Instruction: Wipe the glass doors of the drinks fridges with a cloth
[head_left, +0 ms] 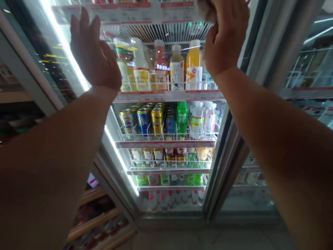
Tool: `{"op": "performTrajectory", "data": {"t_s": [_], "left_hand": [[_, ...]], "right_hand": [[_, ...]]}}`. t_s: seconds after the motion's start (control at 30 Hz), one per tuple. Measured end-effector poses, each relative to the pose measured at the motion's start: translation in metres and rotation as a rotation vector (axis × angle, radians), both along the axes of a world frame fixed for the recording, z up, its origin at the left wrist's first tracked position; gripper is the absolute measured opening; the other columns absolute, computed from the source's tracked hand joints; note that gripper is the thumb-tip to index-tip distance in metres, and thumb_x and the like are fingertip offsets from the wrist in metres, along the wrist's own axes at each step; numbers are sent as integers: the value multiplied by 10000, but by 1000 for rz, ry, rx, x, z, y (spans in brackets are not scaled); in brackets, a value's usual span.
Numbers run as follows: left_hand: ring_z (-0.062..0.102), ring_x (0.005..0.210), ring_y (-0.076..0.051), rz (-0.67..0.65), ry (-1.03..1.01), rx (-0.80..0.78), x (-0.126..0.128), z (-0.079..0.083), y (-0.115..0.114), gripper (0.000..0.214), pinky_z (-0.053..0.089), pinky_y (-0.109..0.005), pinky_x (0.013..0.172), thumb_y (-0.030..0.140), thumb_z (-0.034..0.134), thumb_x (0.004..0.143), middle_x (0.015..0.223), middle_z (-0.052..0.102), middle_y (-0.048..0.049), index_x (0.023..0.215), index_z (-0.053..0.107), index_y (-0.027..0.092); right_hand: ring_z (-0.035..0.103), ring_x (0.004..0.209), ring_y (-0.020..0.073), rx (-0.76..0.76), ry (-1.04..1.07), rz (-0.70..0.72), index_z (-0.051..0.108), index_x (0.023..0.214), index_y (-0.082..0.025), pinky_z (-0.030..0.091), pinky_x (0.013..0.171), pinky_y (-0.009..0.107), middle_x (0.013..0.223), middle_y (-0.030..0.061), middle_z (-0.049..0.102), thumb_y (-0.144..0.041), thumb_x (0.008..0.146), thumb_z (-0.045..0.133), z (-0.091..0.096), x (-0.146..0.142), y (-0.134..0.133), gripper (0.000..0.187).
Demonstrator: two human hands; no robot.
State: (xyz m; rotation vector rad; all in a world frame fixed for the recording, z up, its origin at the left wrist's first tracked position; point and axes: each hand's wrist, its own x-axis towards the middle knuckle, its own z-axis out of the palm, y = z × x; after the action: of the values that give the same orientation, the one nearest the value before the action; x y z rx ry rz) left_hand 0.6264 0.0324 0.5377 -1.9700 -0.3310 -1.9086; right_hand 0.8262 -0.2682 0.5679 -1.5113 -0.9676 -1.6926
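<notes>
I stand before an open drinks fridge. My left hand (93, 55) is raised with its fingers stretched out, flat against or close to the open glass door (49, 59) at the left. My right hand (225, 34) is up at the top shelf (145, 14), its fingers curled around something pale that I cannot make out. Just below the hands stands a row of bottles, among them an orange juice bottle (194, 66) and a tea bottle (177, 67).
Lower shelves hold several cans (157, 119), a green bottle (182, 118), white bottles (197, 118) and small cups. A shut glass door (299, 86) is at the right. A wooden rack of goods (99, 222) stands at the lower left.
</notes>
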Motion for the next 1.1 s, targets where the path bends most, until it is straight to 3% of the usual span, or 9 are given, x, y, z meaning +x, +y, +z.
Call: {"op": "performTrajectory", "data": {"t_s": [0.1, 0.17, 0.37, 0.5, 0.57, 0.73, 0.8, 0.97, 1.1], "left_hand": [[71, 1602, -154, -75, -10, 6, 2, -1, 1, 830, 5, -275, 1314, 679, -74, 1009, 1687, 214, 142, 1600, 328, 257], [121, 1594, -159, -104, -43, 22, 4, -2, 1, 815, 47, -295, 1312, 674, -53, 1013, 1675, 251, 142, 1586, 364, 271], [180, 1582, -180, -152, -71, 34, 5, 0, 1, 731, 135, -401, 1313, 646, 97, 1038, 1656, 321, 103, 1555, 438, 256], [195, 1580, -213, -190, -58, -7, 2, 1, -2, 696, 166, -456, 1307, 631, 213, 1040, 1647, 360, 44, 1540, 476, 224], [202, 1578, -228, -204, -49, -20, 1, 0, -6, 727, 150, -466, 1310, 652, 220, 1030, 1644, 370, 18, 1534, 487, 201], [198, 1577, -195, -263, -70, -28, 0, -3, -19, 726, 89, -407, 1317, 636, 139, 1041, 1644, 370, 41, 1525, 483, 217], [150, 1591, -206, -291, -60, -64, 0, -3, -21, 764, 48, -430, 1314, 686, 140, 1018, 1654, 348, 45, 1522, 472, 217], [0, 1610, -199, -352, -6, -108, -1, -4, -22, 801, -6, -484, 1311, 735, 128, 995, 1688, 267, 55, 1544, 419, 229], [-89, 1604, -193, -375, -8, -103, 0, -4, -21, 841, -31, -525, 1307, 759, 96, 984, 1684, 283, 40, 1540, 419, 217]], "right_hand": [[483, 1432, 270, -246, -273, 14, 621, 1338, -187, 378, 1216, 475, 1513, -1, 570, -102, 868, 529, -6, -3, -3, 486], [524, 1385, 266, -323, -397, 38, 626, 1292, -218, 432, 1157, 473, 1479, -4, 601, -190, 948, 514, -9, -2, -4, 363], [455, 1439, 306, 35, -116, 158, 620, 1204, -241, 283, 1244, 560, 1478, 51, 588, -118, 942, 437, -4, 10, 2, 342], [480, 1424, 286, -204, -341, 132, 642, 1194, -226, 390, 1181, 505, 1475, 18, 604, -89, 928, 463, -11, 2, 0, 349], [517, 1391, 274, -246, -418, 123, 653, 1190, -229, 440, 1132, 485, 1436, 8, 637, -73, 916, 477, -12, 3, 0, 361], [537, 1346, 286, 214, -166, 213, 678, 1093, -219, 387, 1173, 522, 1366, 45, 673, 47, 757, 436, 0, 25, 0, 492], [541, 1341, 278, 192, -171, 248, 675, 1066, -239, 393, 1168, 523, 1359, 36, 675, 41, 778, 423, -1, 25, -1, 474], [553, 1354, 215, -194, -407, 242, 663, 1111, -294, 442, 1154, 453, 1359, -29, 690, -60, 896, 478, -12, 8, -1, 368], [551, 1341, 229, 63, -275, 215, 680, 1102, -285, 430, 1164, 484, 1356, -16, 688, -23, 840, 445, -9, 13, 2, 439]]}}
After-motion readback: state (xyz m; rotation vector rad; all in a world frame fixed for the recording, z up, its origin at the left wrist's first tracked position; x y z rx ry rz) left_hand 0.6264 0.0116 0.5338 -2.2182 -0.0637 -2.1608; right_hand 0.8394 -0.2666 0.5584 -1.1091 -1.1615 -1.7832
